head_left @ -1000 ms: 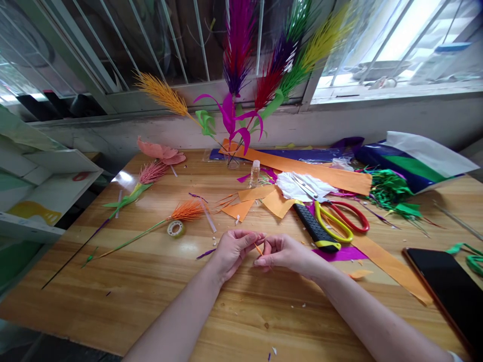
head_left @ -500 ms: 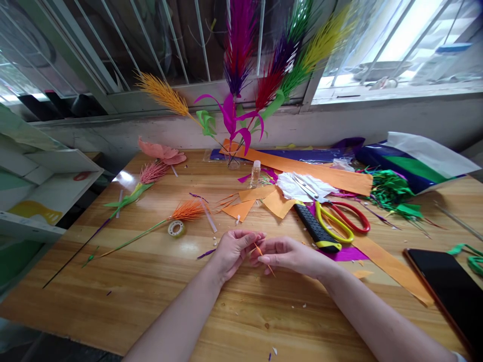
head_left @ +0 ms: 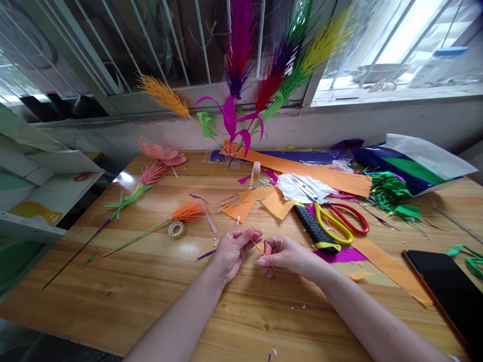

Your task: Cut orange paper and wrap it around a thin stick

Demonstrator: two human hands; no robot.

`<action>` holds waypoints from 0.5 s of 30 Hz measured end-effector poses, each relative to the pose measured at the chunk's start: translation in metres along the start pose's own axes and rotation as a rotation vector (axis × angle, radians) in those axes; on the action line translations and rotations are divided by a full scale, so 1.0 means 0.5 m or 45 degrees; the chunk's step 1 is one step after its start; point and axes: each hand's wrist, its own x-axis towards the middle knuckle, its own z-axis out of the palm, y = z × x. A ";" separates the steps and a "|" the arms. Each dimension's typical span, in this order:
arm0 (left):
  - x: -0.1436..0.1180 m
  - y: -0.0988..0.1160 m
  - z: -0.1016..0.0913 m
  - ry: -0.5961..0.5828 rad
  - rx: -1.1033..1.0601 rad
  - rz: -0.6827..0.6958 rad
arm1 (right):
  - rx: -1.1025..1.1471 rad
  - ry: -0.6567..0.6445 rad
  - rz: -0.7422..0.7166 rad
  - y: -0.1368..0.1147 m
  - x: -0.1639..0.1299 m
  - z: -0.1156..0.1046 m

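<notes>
My left hand [head_left: 234, 250] pinches one end of a thin twisted orange paper strip [head_left: 258, 247] above the table. Closed on the same strip from the other side is my right hand [head_left: 281, 255], and the strip's lower tip shows below its fingers. A small purple twisted scrap [head_left: 206, 254] lies left of my left hand. Beyond both hands are cut orange paper pieces [head_left: 279, 203]. Scissors with red and yellow handles [head_left: 335, 226] and a black-and-yellow utility knife [head_left: 318, 231] lie right of my right hand.
A clear glue bottle [head_left: 255, 176] stands upright behind the paper pieces. Tape roll [head_left: 176, 230], orange paper flower stem [head_left: 143, 238] and pink flower [head_left: 162, 152] lie left. A phone [head_left: 439, 291] lies at right. Colourful plumes [head_left: 238, 60] rise from a small clear vase [head_left: 232, 163].
My right hand has moved slightly right, away from my left, with its fingers closer around the strip. A short stretch of strip now shows between the hands.
</notes>
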 end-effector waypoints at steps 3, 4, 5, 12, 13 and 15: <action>0.002 -0.005 -0.003 0.058 -0.046 -0.002 | -0.012 0.006 0.017 0.006 0.003 0.001; 0.002 -0.006 -0.005 0.051 -0.054 0.006 | -0.027 -0.005 0.019 0.007 0.004 0.001; 0.001 -0.005 -0.006 0.026 -0.058 0.015 | -0.044 -0.018 0.019 0.007 0.004 0.001; -0.015 0.014 -0.004 -0.353 0.081 -0.094 | -0.045 -0.097 -0.046 -0.008 -0.005 -0.005; -0.016 0.014 -0.004 -0.370 0.134 -0.095 | -0.046 -0.109 -0.045 -0.010 -0.007 -0.006; -0.016 0.013 -0.004 -0.371 0.204 -0.069 | -0.062 -0.137 -0.043 -0.013 -0.009 -0.008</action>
